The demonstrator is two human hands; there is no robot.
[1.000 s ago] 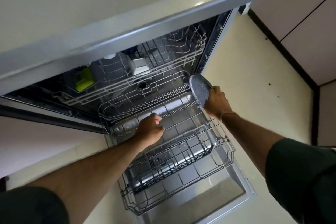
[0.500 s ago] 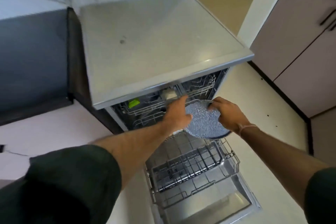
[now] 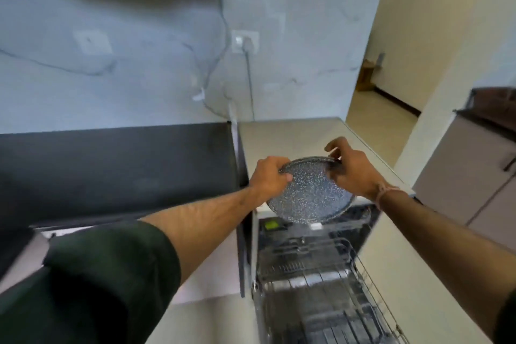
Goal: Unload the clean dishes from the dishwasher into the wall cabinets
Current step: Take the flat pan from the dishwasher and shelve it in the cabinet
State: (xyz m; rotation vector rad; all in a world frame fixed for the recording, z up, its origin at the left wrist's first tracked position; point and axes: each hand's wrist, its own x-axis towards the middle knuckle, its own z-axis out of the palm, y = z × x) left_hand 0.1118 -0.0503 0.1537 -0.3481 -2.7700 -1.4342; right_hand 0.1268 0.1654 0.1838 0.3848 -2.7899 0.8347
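left hand (image 3: 268,179): fingers curled tight over the left rim of the plate (image 3: 310,196).
plate: speckled grey, tilted, held above the open dishwasher (image 3: 363,220).
right hand (image 3: 356,173): at the right rim, fingers loosely curled; grip unclear.
rack (image 3: 321,301): pulled out.

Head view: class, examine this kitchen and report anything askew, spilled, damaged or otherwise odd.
Nothing looks spilled or broken. The speckled plate is held tilted by the left hand and right hand above the open dishwasher, as unloading would need. A cable hangs from the wall socket.
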